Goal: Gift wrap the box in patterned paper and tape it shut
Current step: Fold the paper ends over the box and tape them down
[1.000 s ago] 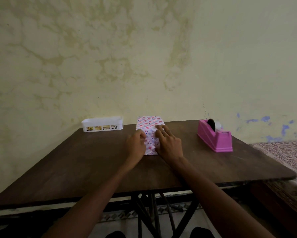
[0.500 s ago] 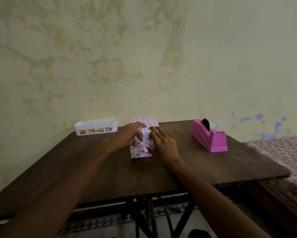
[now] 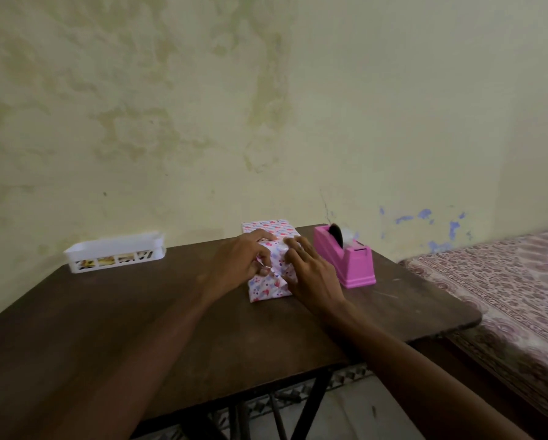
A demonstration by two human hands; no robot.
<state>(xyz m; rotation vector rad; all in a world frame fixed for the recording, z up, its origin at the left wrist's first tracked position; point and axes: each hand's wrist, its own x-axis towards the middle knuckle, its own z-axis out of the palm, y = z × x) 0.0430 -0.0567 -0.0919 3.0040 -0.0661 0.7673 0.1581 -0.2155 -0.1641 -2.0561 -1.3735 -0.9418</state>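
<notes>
The wrapped box [image 3: 274, 282] lies on the table [image 3: 139, 312] beside the pink tape dispenser [image 3: 349, 262]. The right hand [image 3: 310, 274] presses flat-fingered on top; the left hand [image 3: 239, 260] pinches the end flap [image 3: 274, 270], which wants pulling taut and creasing sharply before taping

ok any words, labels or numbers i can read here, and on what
No readable text anywhere.
On the wrapped box: only a pink and blue printed pattern, no words.
On the pink tape dispenser: no label visible.
In the white basket: things inside too blurred to read.
</notes>
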